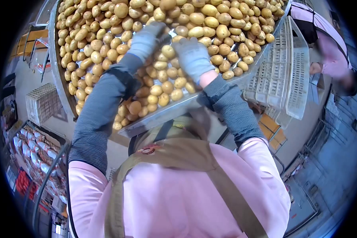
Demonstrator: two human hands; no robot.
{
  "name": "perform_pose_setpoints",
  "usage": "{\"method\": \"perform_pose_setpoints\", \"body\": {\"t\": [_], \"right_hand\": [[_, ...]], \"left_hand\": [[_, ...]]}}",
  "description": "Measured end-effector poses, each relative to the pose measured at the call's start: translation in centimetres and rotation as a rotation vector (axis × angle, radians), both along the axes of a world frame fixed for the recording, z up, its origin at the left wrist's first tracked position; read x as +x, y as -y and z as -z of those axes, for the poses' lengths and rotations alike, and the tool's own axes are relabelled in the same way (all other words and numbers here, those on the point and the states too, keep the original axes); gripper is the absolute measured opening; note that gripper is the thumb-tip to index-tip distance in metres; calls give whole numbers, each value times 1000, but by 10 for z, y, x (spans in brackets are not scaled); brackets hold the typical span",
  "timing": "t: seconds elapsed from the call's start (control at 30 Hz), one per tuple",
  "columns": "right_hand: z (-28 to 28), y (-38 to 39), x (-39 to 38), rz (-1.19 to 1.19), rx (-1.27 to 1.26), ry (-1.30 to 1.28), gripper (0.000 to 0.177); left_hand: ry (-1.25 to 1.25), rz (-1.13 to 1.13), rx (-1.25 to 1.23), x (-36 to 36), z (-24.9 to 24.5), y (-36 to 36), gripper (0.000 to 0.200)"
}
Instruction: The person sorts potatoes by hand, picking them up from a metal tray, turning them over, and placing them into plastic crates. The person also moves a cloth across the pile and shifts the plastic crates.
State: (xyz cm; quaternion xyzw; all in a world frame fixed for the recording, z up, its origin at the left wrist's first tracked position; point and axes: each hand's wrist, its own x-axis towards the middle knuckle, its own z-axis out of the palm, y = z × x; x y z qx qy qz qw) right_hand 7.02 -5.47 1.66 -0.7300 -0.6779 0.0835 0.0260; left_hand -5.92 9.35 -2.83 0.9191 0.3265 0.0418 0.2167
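Many small yellow-brown potatoes (97, 57) fill a metal-edged sorting table (146, 122) in front of me. My left hand (146, 41), in a grey-blue glove with darker fingertips, reaches over the pile, its fingers stretched to the right and slightly bent. My right hand (193, 58), in a matching glove, lies on the potatoes, its fingers apart and pointing up and left. Between the two hands sits a single round potato (167, 51), which neither hand grips. Some fingertips are partly hidden among the potatoes.
White plastic crates (279, 67) lean at the table's right side. Beyond them, a person in a pink top (333, 45) bends over. Another crate (43, 104) stands on the floor at left, near a metal-railed cart of filled packages (41, 158). An orange-brown crate (271, 133) is at lower right.
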Motion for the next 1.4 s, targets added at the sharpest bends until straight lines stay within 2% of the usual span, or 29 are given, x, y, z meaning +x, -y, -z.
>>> {"method": "perform_pose_setpoints", "body": {"t": [0.03, 0.07, 0.13, 0.17, 0.2, 0.27, 0.4, 0.53, 0.57, 0.6, 0.63, 0.67, 0.7, 0.73, 0.77, 0.8, 0.83, 0.87, 0.93, 0.97, 1.0, 1.07, 1.13, 1.2, 1.27, 1.3, 1.33, 1.37, 1.4], "right_hand": [[-4, -6, -2, -30, -36, 52, 24], [-6, -9, -4, -44, -58, 70, 24], [-8, -14, -7, -70, -106, 109, 23], [-11, -16, -8, -87, -121, 131, 24], [-7, -17, -6, -59, -161, 81, 23], [5, -16, -1, 7, -242, -17, 23], [23, -21, -12, 44, -171, 72, 13], [23, -25, -13, 35, -152, 103, 14], [7, -28, -9, 102, -195, -9, 17], [-10, -25, -5, 326, -185, -434, 17], [-28, -15, -2, 543, -165, -860, 19], [-39, 0, 4, 761, -138, -1289, 21], [-35, 19, 19, 771, -124, -1874, 32], [-21, 39, 13, 550, 3, -1829, 36], [-6, 58, 8, 345, 143, -1782, 40], [-21, 64, -6, 415, 165, -2296, 40], [-36, 69, -20, 517, 193, -2804, 40], [-29, 73, -30, 490, 343, -2616, 44], [-34, 90, -44, 345, 458, -1550, 43], [-29, 99, -47, 392, 454, -1206, 45], [-26, 104, -54, 397, 555, -1519, 48], [-25, 112, -48, 701, 375, -2856, 50], [-17, 121, -49, 723, 407, -2570, 48], [-15, 126, -47, 698, 404, -2587, 47], [-21, 131, -39, 625, 371, -2899, 47], [-28, 140, -47, 394, 545, -2010, 47], [-51, 149, -37, 346, 487, -1344, 50], [-21, 165, -33, 330, 495, -1379, 53], [-8, 173, -34, 342, 431, -1675, 57]], "left_hand": [[326, -239, -185, -12, 7, -4, 37], [516, -391, -422, -21, 1, -11, 41], [312, -386, -354, -41, -27, -16, 42], [18, -265, -265, -44, -50, -6, 41], [-3, -7, -83, -52, -35, 2, 32], [-303, 218, 104, -47, -24, 23, 26], [-341, 213, 71, -28, -17, 25, 27], [-271, 203, 105, -27, -14, 16, 23], [-229, 166, 98, -32, -16, 16, 22], [-183, 127, 96, -33, -17, 14, 21], [-162, -71, -76, -35, -31, 13, 23], [6, -235, -256, -44, -40, 11, 32], [115, -352, -309, -49, -47, 16, 34], [215, -466, -369, -55, -60, 29, 36], [396, -456, -402, -58, -73, 46, 38], [580, -444, -433, -58, -85, 65, 41], [588, -394, -295, -55, -95, 83, 37], [666, -285, -265, -53, -96, 98, 35], [468, -131, -177, -53, -109, 124, 34], [383, -51, -45, -52, -101, 131, 35], [375, -10, -58, -51, -101, 141, 37], [332, 9, -42, -52, -102, 156, 38], [443, -24, -158, -51, -106, 163, 32], [557, -28, -279, -49, -110, 166, 28], [464, -29, -314, -44, -132, 161, 24], [418, 7, -233, -38, -143, 159, 25], [386, 55, -160, -26, -154, 160, 25], [263, 125, -206, -15, -162, 164, 28], [135, 252, -224, -5, -161, 167, 27]]}}
